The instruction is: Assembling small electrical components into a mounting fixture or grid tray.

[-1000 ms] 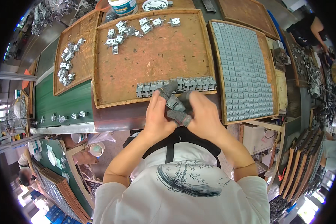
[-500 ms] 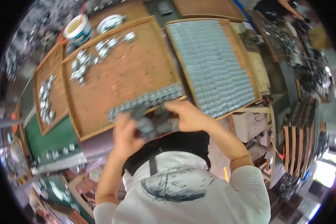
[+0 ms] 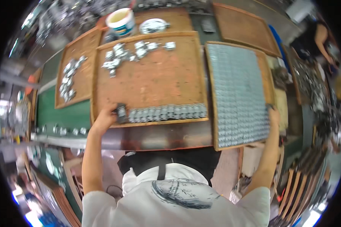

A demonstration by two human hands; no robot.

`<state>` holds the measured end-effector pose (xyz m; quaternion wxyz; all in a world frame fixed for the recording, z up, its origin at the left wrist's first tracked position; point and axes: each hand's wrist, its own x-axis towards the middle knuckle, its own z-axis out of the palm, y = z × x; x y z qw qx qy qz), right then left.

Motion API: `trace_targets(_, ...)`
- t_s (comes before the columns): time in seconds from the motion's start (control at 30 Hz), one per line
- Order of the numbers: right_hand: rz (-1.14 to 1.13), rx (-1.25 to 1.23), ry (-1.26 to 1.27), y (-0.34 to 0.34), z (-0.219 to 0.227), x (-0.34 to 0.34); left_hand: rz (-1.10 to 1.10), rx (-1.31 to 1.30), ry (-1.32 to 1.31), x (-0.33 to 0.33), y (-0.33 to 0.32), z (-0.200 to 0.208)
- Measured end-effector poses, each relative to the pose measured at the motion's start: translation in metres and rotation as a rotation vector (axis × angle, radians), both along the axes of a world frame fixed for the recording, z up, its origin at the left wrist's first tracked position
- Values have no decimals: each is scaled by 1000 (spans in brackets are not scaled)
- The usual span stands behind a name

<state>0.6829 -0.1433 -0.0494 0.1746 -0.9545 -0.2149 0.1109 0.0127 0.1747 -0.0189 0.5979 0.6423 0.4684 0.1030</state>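
My left hand (image 3: 105,119) is closed on a dark grey metal part (image 3: 121,112), at the left end of a row of similar grey metal parts (image 3: 166,112). The row lies along the near edge of a shallow wooden tray (image 3: 147,77). To the right, my right hand (image 3: 274,116) is at the right side of a second wooden tray (image 3: 269,72), which is mostly covered with close rows of grey parts (image 3: 238,94). Something small and dark shows at its fingertips, too blurred to name. Loose shiny metal parts (image 3: 119,53) lie in the first tray's far portion.
A smaller wooden tray (image 3: 85,77) with shiny parts stands at the left, on a green surface (image 3: 49,108). Beyond are a white bucket (image 3: 121,23) and a white plate (image 3: 144,27) of small pieces. Another person (image 3: 310,41) is at the far right.
My hands, close together before me half a second ago, have moved apart. The left has reached the row's end with a part; the right has gone over to the filled tray. The view has shifted.
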Motion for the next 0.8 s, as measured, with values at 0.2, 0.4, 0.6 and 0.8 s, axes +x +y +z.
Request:
trace_targets(0.2,-44,256,130,-14,-48,54,-145,-113,64,12,-1,12)
trace_targets(0.4,-370,704,266,-1,-43,48,29,-78,-76,5,33,3)
trace_targets(0.6,-119,1203,659,42,3,-71,517,918,502,48,95,-20)
trace_targets(0.8,141,1169,766,80,38,-227,597,925,436,45,97,-44)
